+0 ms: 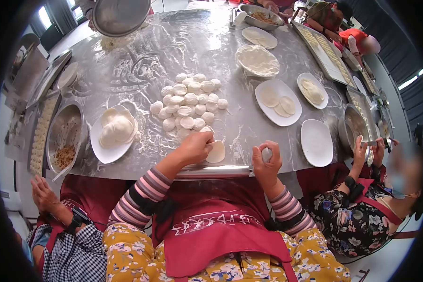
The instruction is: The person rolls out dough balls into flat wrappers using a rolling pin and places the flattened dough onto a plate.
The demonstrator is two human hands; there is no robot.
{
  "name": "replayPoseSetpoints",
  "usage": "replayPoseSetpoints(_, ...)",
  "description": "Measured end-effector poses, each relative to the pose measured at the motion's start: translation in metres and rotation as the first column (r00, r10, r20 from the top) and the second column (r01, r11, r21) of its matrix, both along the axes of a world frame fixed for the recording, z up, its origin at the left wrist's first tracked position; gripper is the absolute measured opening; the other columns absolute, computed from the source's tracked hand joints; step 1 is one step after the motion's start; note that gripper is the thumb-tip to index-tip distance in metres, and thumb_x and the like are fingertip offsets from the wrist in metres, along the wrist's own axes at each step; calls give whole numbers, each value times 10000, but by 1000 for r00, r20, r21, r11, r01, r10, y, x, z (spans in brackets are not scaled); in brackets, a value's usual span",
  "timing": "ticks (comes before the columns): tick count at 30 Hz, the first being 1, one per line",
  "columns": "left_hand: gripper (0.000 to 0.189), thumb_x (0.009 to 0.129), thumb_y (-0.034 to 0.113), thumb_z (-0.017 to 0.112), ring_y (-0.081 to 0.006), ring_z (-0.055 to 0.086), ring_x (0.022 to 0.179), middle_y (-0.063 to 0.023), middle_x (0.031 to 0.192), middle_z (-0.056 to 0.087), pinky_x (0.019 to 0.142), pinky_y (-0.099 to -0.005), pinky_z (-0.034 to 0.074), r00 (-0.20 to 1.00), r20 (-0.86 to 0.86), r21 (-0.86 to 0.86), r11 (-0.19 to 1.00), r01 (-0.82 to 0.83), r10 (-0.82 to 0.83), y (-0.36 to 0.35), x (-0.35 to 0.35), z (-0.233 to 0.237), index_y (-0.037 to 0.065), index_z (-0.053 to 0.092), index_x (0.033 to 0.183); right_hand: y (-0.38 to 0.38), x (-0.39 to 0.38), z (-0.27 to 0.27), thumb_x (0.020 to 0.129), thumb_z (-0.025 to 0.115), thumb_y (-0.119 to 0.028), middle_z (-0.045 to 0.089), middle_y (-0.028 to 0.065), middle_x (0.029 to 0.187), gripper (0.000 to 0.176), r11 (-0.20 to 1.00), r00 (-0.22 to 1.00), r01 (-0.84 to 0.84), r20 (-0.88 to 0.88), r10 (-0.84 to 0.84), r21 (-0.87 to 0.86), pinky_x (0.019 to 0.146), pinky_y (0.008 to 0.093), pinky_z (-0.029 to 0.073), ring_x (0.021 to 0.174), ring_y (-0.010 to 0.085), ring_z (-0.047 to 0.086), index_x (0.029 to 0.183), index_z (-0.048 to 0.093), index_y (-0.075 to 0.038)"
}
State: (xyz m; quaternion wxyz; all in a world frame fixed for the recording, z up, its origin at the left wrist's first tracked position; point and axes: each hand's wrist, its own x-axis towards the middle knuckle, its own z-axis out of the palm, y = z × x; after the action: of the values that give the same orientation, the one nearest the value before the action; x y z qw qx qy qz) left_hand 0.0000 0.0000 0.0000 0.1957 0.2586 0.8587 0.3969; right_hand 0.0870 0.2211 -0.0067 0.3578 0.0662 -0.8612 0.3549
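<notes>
My left hand (196, 147) is closed at the near side of the dough pile, its fingertips pinched on the edge of a thin round wrapper (215, 152). Several floured dough pieces (191, 98) lie heaped on the metal table just beyond it. My right hand (267, 161) is raised near the table's front edge with its fingers curled toward the thumb; what they hold, if anything, I cannot make out. A shiny metal rolling pin (213, 172) lies along the front edge between my two hands.
At the left are a plate of stacked wrappers (97, 136) and a bowl of filling (82, 136). Several plates stand right, one a bare square plate (317, 143). A flour bowl (257, 61) stands farther back. Co-workers sit on both sides, their hands near the table edge.
</notes>
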Motion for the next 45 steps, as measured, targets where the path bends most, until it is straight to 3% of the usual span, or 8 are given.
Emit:
replayPoseSetpoints(8, 146, 809, 147, 555, -394, 597, 811, -216, 837, 625, 696, -441, 462, 995, -98, -28, 1000, 1, -3, 17, -1, 10, 18, 606, 855, -17, -75, 5, 767, 669, -14, 575, 151, 732, 216, 984, 997, -64, -44, 58, -166, 507, 341, 449, 575, 313, 595, 913, 512, -39)
replayPoseSetpoints(17, 151, 772, 117, 568, -397, 596, 827, -223, 831, 624, 699, -449, 461, 999, -52, 3, 1000, 14, -14, 3, -2, -3, 2, 592, 868, -9, 2, -1, 758, 682, -18, 560, 105, 720, 242, 982, 1000, -3, -6, 2, -191, 533, 343, 464, 580, 295, 581, 923, 508, -49)
replayPoseSetpoints(21, 148, 808, 106, 572, -365, 610, 795, -230, 843, 623, 683, -410, 466, 998, -27, 45, 998, 50, -49, 6, 7, 6, -21, 596, 881, -13, -46, 1, 769, 674, -22, 575, 138, 737, 229, 998, 996, 14, -89, -19, -64, 528, 355, 459, 605, 318, 600, 925, 507, -41)
replayPoseSetpoints(26, 159, 828, 120, 543, -365, 609, 806, -230, 844, 622, 691, -413, 466, 997, -60, -51, 998, 37, -40, 18, -2, 9, -24, 594, 873, -14, -64, 3, 771, 670, -17, 579, 145, 742, 223, 990, 998, -45, -56, 38, -132, 522, 353, 457, 610, 320, 603, 922, 508, -41)
replayPoseSetpoints(33, 124, 810, 107, 549, -372, 612, 805, -219, 819, 625, 685, -427, 470, 999, -19, 96, 995, -29, 31, -5, 1, 1, 0, 586, 862, -11, 1, -2, 764, 672, -9, 561, 92, 712, 222, 976, 1000, 13, 14, -10, -217, 530, 335, 463, 568, 257, 576, 907, 506, -46)
replayPoseSetpoints(34, 119, 806, 96, 553, -370, 613, 803, -220, 825, 627, 683, -420, 471, 1000, 14, 91, 996, -24, 23, -6, 4, 6, -2, 585, 865, -7, -11, -4, 769, 671, -14, 571, 119, 722, 217, 999, 992, 32, -126, -27, 38, 526, 350, 461, 574, 294, 587, 907, 506, -44)
replayPoseSetpoints(41, 138, 810, 125, 590, -368, 615, 763, -214, 799, 635, 671, -411, 471, 996, -50, 56, 996, -69, 72, -5, -3, -6, -9, 608, 838, -20, -81, 2, 785, 662, -27, 571, 159, 731, 216, 989, 993, -29, -115, 12, -143, 519, 377, 452, 621, 367, 591, 930, 503, -31)
replayPoseSetpoints(45, 168, 808, 167, 643, -233, 619, 659, -158, 717, 634, 606, -345, 466, 995, 101, 23, 1000, 3, -5, -4, 9, 12, 6, 646, 857, -10, -43, -3, 779, 668, -17, 570, 143, 718, 232, 995, 995, -18, -99, 8, -98, 514, 365, 453, 610, 340, 598, 943, 506, -34)
